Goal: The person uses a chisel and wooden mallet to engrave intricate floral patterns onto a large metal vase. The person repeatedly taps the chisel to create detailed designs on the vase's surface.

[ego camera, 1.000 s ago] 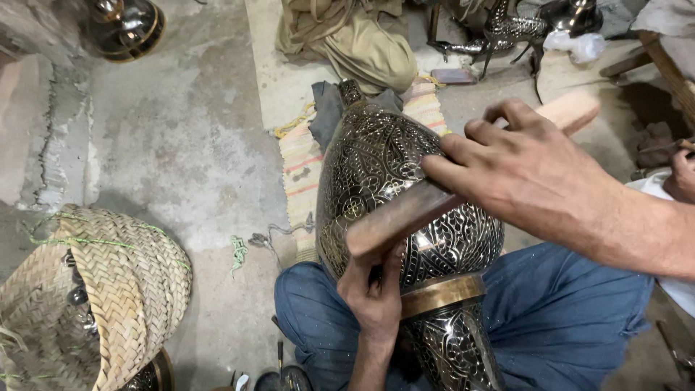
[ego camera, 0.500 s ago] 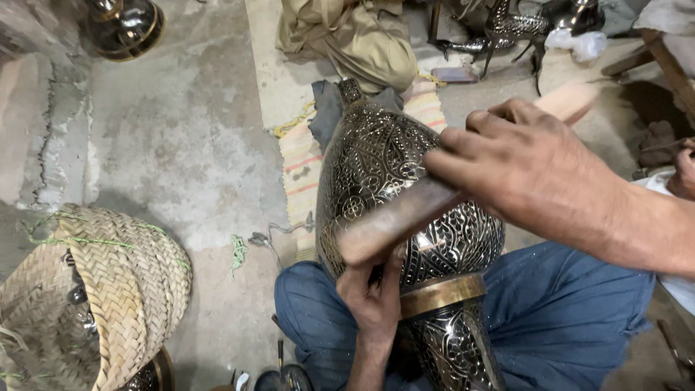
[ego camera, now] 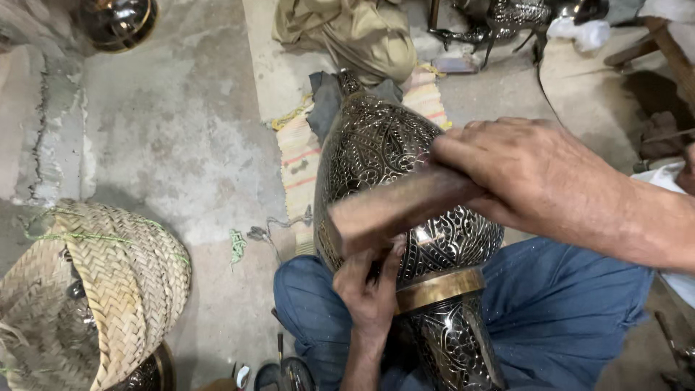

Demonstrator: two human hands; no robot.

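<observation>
A large engraved metal vase [ego camera: 391, 152], dark with silvery patterns and a brass band, lies across my lap in blue jeans. My right hand [ego camera: 528, 177] grips a wooden mallet [ego camera: 394, 208] held over the vase's belly. My left hand [ego camera: 371, 289] is closed against the vase just below the mallet's head; whatever small tool it holds is hidden by the fingers.
A woven straw basket [ego camera: 108, 289] stands at the lower left on the concrete floor. A striped mat [ego camera: 304, 159] and an olive cloth bundle [ego camera: 362, 32] lie beyond the vase. Other metal pieces [ego camera: 507, 18] sit at the top, with a round metal pot [ego camera: 116, 22] at top left.
The mallet has dropped lower towards my left hand on the vase. The vase and my left hand have stayed in place.
</observation>
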